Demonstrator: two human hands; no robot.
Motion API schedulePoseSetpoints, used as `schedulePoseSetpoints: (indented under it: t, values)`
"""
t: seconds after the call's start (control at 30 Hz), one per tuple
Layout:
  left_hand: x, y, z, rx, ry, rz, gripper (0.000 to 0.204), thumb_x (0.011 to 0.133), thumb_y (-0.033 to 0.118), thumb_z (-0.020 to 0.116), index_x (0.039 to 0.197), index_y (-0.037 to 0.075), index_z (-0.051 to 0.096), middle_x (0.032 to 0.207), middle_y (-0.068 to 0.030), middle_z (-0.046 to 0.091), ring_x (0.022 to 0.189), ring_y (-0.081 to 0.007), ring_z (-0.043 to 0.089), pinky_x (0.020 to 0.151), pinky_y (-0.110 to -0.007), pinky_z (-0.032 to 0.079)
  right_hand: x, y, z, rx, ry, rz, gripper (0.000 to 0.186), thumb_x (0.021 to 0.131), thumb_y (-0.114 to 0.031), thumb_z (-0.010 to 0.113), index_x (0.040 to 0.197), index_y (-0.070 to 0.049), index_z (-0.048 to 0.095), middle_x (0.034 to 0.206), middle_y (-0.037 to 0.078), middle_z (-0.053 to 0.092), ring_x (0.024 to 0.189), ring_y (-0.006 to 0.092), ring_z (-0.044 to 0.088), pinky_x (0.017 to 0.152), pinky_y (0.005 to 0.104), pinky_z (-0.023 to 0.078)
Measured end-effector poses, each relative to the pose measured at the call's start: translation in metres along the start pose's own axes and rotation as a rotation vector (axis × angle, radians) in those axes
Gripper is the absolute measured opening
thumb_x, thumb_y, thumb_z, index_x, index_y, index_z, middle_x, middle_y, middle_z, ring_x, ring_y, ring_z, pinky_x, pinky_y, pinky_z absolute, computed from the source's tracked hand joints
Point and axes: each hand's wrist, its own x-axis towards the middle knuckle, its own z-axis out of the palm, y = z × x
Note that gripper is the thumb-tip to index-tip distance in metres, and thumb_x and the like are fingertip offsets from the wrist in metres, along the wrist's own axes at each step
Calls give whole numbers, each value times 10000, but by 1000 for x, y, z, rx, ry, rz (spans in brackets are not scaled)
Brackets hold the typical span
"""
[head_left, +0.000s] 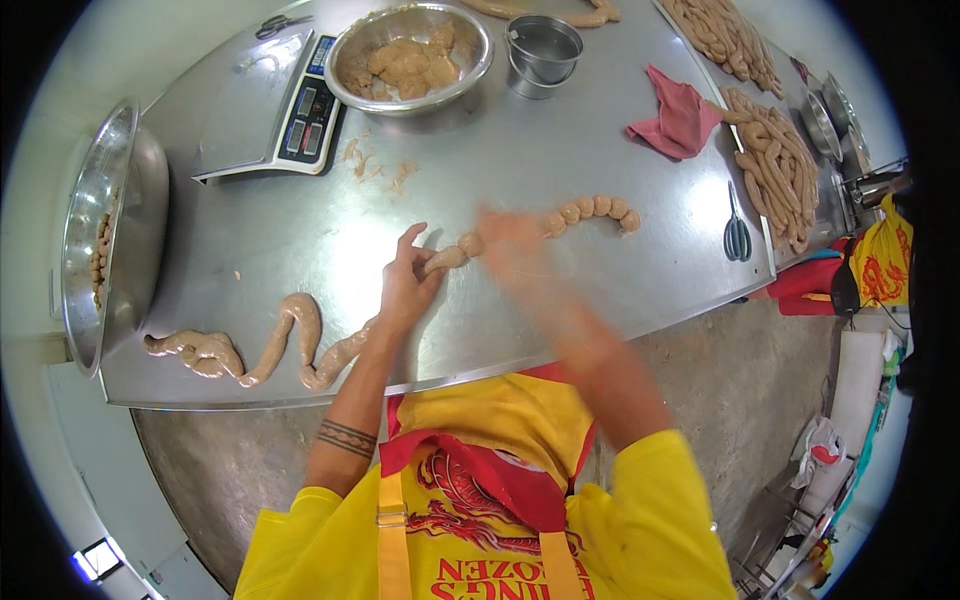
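My left hand holds a pale sausage strand on the steel table, its index finger raised. The strand winds loosely toward the table's front left. My right hand, blurred by motion, is at the strand just right of my left hand; its fingers and what they hold cannot be made out. Short rounded links curve away to the right beyond it, and a couple more lie between my hands.
Around the table are a large steel basin, scale, bowl of meat, bucket, pink cloth, scissors and sausage piles. Yellow and red clothing shows at the right, above concrete floor.
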Motion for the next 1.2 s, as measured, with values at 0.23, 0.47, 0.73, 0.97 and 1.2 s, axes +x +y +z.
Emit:
schedulePoseSetpoints:
  t: [0.23,0.47,0.73,0.97,1.2]
  values:
    - [6,-13,13,65,166,-124,313,871,119,850,1148,-6,775,952,-104,792,830,-141,717,771,-286,576,-242,-45,-99,1299,-392,487,782,922,-93,720,1605,1,352,1642,270,385,1487,378,440,1214,424,374]
    - [9,-16,9,409,72,338,321,877,50,792,1189,127,794,906,-72,698,842,-226,646,790,-358,554,-558,54,-233,653,-583,890,253,807,94,628,960,-59,759,893,59,761,794,221,708,927,390,529]
    - [13,-10,-23,561,-295,520,395,873,135,801,1253,236,765,1176,-119,603,1094,-304,556,979,-422,487,-556,126,-132,1282,-472,1495,57,1029,-110,645,986,-93,677,860,-40,613,726,77,553,618,237,416]
    - [-127,-34,-97,733,137,4,665,843,206,857,1429,28,600,1212,-206,599,1115,-371,571,957,-497,475,-165,-62,-42,1489,-507,73,359,1114,-215,548,1420,-27,562,1280,116,651,1161,205,622,1001,347,504]
    - [-162,-84,-102,694,335,301,212,787,23,807,992,73,794,791,-45,579,767,-237,597,629,-395,416,-76,-210,19,418,-469,-374,762,918,-59,555,1638,0,312,1697,136,366,1305,281,557,975,408,487]
